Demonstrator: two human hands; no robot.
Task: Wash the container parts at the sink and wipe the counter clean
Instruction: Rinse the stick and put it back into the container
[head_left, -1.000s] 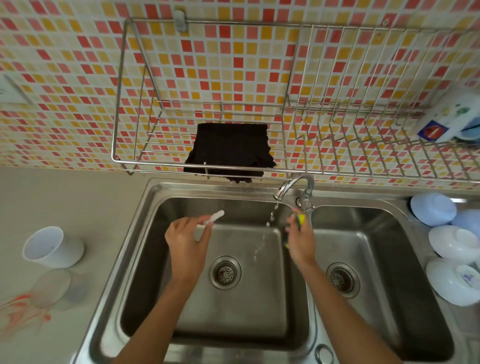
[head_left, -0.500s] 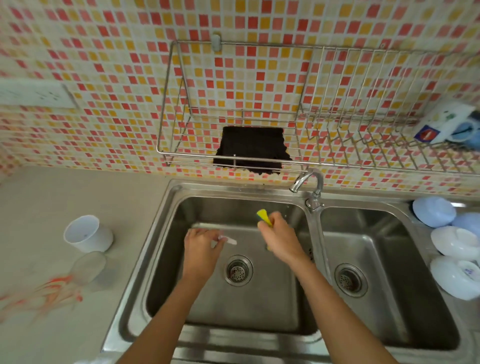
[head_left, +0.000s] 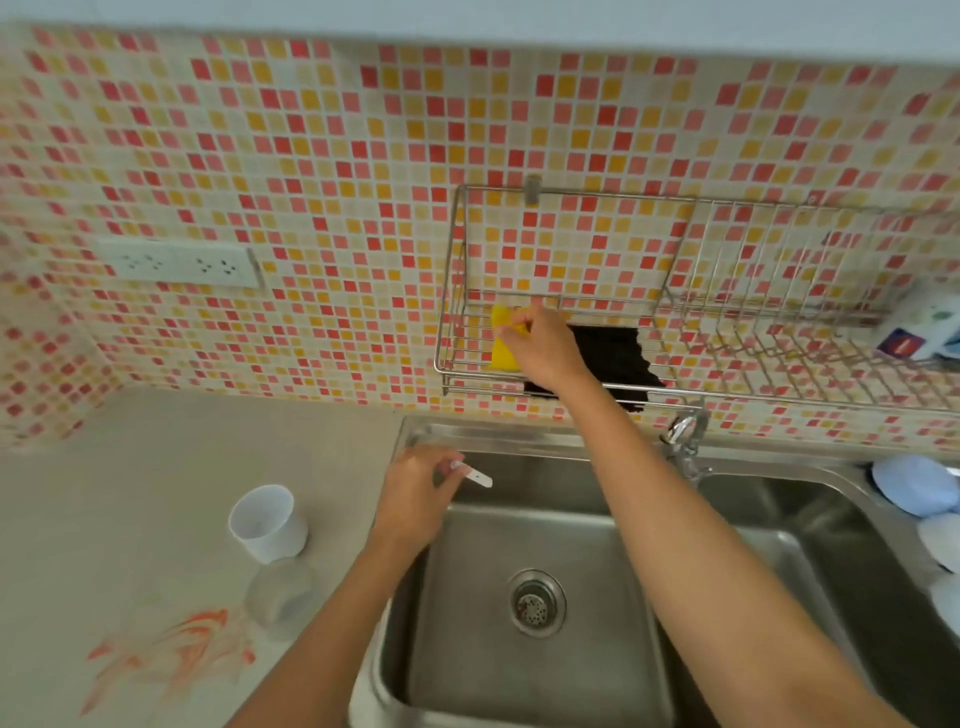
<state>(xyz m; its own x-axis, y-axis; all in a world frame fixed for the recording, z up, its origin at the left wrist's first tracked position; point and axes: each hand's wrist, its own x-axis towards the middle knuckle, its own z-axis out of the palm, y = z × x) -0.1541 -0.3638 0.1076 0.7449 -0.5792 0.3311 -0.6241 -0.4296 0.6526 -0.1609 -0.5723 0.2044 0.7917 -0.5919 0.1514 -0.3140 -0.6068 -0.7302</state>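
Head view.

Right hand (head_left: 540, 343): raised to the wire rack (head_left: 571, 291) on the tiled wall, fingers pinching a yellow sponge (head_left: 503, 353) at the rack's left end, sponge upright against the front wires. Dark cloth (head_left: 618, 358) draped in the same rack, just right of the hand.

Left hand (head_left: 415, 499): at the far left corner of the sink (head_left: 519, 644), fingers curled round a small white part (head_left: 475, 475), its flat tip jutting right over the basin.

White cup (head_left: 267, 522): on the counter (head_left: 130, 493) left of the sink, tilted, mouth toward the far left. Clear lid (head_left: 280, 597) just near of it, flat on the counter. Orange smear (head_left: 176, 654) on the counter, nearer and left of the lid.

Tap (head_left: 685, 431): behind the divider between the two basins. Drain (head_left: 536, 603) in the left basin floor.

Pale blue and white bowls (head_left: 914, 486): right edge, beside the right basin. Wall socket strip (head_left: 182, 265): on the tiles, far left. Bottle (head_left: 919, 327): lying in the rack's right end, label blurred.
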